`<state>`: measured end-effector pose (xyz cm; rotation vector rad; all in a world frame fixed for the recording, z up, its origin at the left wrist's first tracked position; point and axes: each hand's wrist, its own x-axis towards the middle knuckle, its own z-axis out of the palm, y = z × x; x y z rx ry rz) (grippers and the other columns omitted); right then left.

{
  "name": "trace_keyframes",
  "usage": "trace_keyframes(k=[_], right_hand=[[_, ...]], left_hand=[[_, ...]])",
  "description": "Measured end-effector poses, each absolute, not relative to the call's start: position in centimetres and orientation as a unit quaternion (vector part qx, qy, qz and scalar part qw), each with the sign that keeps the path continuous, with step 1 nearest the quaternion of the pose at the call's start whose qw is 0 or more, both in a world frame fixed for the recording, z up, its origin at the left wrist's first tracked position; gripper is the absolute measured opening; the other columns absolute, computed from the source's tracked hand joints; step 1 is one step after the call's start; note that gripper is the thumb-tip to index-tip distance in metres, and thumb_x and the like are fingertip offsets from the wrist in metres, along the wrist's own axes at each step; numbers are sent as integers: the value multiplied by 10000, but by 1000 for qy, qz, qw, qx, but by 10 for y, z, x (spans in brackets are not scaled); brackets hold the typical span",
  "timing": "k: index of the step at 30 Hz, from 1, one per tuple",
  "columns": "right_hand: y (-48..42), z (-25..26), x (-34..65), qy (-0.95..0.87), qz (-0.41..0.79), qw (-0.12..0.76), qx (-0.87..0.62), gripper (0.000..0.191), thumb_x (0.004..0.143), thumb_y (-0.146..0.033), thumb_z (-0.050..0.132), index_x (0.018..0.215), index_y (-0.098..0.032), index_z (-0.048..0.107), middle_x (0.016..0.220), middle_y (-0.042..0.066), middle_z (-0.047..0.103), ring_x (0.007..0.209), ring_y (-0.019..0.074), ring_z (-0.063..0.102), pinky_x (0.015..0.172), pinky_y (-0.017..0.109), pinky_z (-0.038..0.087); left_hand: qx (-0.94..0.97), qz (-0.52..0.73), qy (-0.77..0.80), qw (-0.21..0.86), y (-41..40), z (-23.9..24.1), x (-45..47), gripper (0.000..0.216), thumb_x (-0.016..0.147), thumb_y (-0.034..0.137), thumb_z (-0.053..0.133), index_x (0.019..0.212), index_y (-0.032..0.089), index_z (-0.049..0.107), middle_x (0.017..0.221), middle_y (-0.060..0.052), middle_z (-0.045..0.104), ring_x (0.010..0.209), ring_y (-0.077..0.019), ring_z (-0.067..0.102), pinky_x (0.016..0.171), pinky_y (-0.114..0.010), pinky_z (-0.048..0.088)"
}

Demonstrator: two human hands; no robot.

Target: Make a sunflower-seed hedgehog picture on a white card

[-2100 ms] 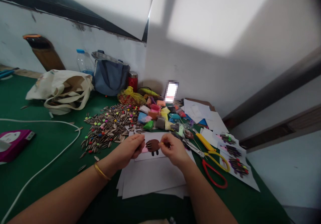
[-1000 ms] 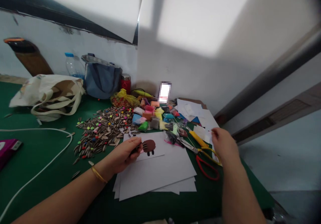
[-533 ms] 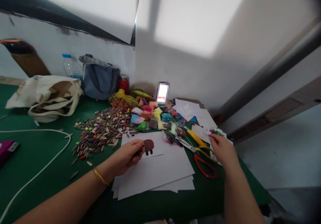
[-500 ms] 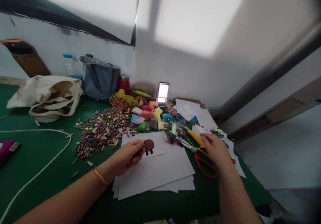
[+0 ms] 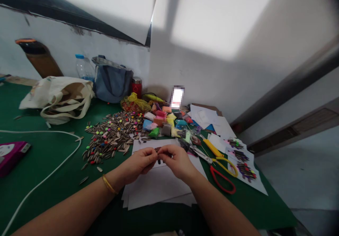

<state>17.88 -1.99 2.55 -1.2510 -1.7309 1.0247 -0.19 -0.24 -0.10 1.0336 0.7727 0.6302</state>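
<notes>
My left hand (image 5: 139,162) and my right hand (image 5: 176,161) meet over a stack of white paper sheets (image 5: 159,186) on the green table (image 5: 53,155). Both have fingers pinched together around a small brown clay shape (image 5: 158,150) that is mostly hidden by them. A gold bangle (image 5: 108,184) sits on my left wrist. A pile of sunflower seeds with coloured clay dots (image 5: 111,135) lies just left of the paper.
Coloured clay packets (image 5: 165,121) sit behind the paper. Yellow and red scissors (image 5: 224,169) lie to the right, beside sheets bearing seed-and-clay figures (image 5: 243,162). A canvas bag (image 5: 59,95), blue bag (image 5: 112,80), bottle (image 5: 82,66) and white cable (image 5: 53,169) are at left.
My right hand came back from the sheets at the right edge to the brown clay shape, joining my left hand. The head view shifted slightly right.
</notes>
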Motion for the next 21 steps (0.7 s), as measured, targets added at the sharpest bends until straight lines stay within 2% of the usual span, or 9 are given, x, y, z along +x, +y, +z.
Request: trace_keyframes(k=[4, 7, 10, 14, 16, 17, 19, 21], right_hand=[[-14, 16, 184, -659, 408, 390, -498, 138, 834, -137, 569, 862, -194, 691, 826, 8, 728, 759, 161, 686, 698, 263, 517], [-10, 4, 188, -726, 311, 340, -511, 148, 807, -91, 594, 831, -198, 694, 856, 23, 722, 804, 173, 666, 741, 280, 499], [-8, -9, 190, -790, 196, 304, -496, 126, 821, -100, 627, 825, -199, 706, 870, 43, 698, 838, 184, 628, 765, 289, 468], [-9, -18, 186, -824, 109, 265, -490, 123, 854, -109, 615, 843, -191, 706, 858, 52, 681, 836, 189, 598, 761, 288, 434], [-10, -21, 184, -832, 87, 246, -490, 127, 846, -92, 612, 857, -185, 698, 857, 52, 678, 832, 190, 590, 758, 287, 420], [-11, -21, 184, -835, 79, 239, -490, 127, 844, -89, 611, 859, -184, 696, 856, 51, 676, 827, 189, 586, 754, 286, 413], [-10, -23, 183, -841, 66, 227, -487, 130, 847, -90, 609, 854, -187, 696, 849, 48, 673, 818, 186, 580, 747, 284, 401], [-10, -24, 182, -844, 58, 223, -484, 136, 856, -97, 605, 852, -193, 701, 849, 48, 671, 820, 185, 575, 747, 283, 391]], left_hand=[[454, 341, 389, 726, 8, 1, -9, 391, 830, 517, 633, 719, 172, 485, 560, 73, 438, 417, -28, 292, 391, -156, 163], [419, 385, 406, 715, 17, 2, -16, 395, 805, 539, 643, 745, 173, 508, 578, 75, 439, 402, -22, 280, 375, -153, 138], [414, 397, 419, 704, 23, 2, -20, 382, 777, 526, 674, 850, 164, 577, 605, 76, 445, 407, -21, 289, 379, -155, 148], [467, 363, 464, 659, 24, 0, -20, 375, 797, 493, 634, 943, 147, 645, 566, 76, 426, 409, -45, 309, 385, -173, 164], [533, 335, 490, 603, 25, -1, -20, 335, 816, 454, 596, 942, 154, 677, 539, 65, 453, 424, -72, 360, 396, -187, 224], [579, 319, 496, 563, 25, -1, -21, 306, 822, 425, 584, 928, 160, 695, 558, 44, 512, 463, -92, 429, 426, -197, 296], [677, 283, 488, 473, 27, -2, -24, 259, 833, 362, 561, 902, 180, 731, 711, -14, 670, 646, -144, 587, 593, -237, 448], [752, 239, 471, 395, 29, -4, -28, 257, 843, 303, 532, 923, 205, 756, 921, -40, 747, 853, -189, 651, 790, -280, 485]])
